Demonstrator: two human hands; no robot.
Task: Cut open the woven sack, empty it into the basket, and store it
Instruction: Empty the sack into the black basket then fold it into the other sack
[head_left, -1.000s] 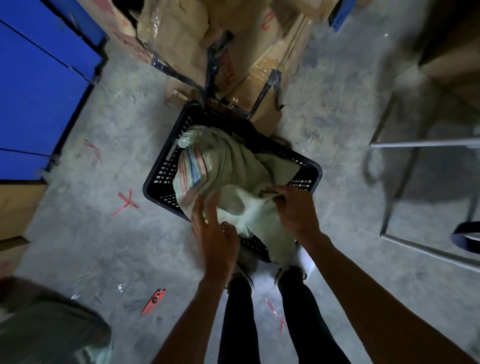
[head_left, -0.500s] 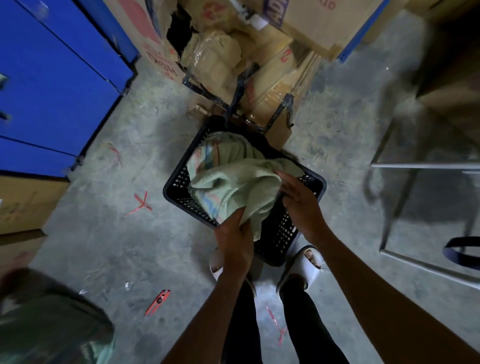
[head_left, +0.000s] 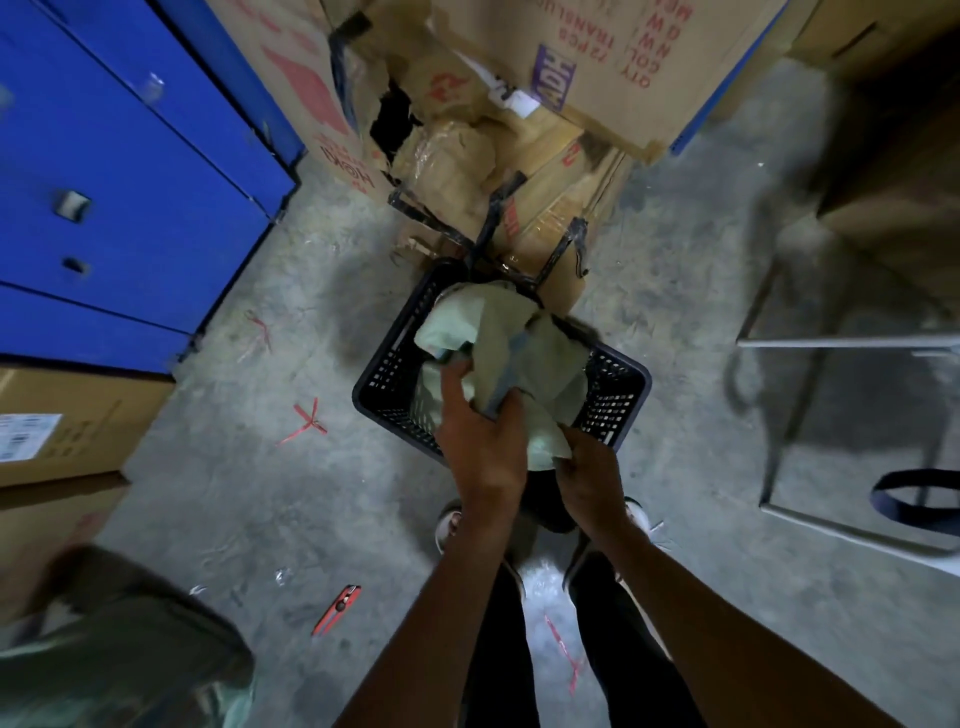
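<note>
sack (head_left: 511, 358), pale green and crumpled, bunched over the black basket (head_left: 621, 400) on the concrete floor. left hand (head_left: 483, 447) grips its near folds; right hand (head_left: 589, 478) pinches the lower edge beside it. red cutter (head_left: 336, 609) lies well apart.

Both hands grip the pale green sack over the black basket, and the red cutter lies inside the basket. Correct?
Not quite. The head view shows the red cutter on the concrete floor, not in the basket. The left hand and right hand do grip the sack over it.
</note>
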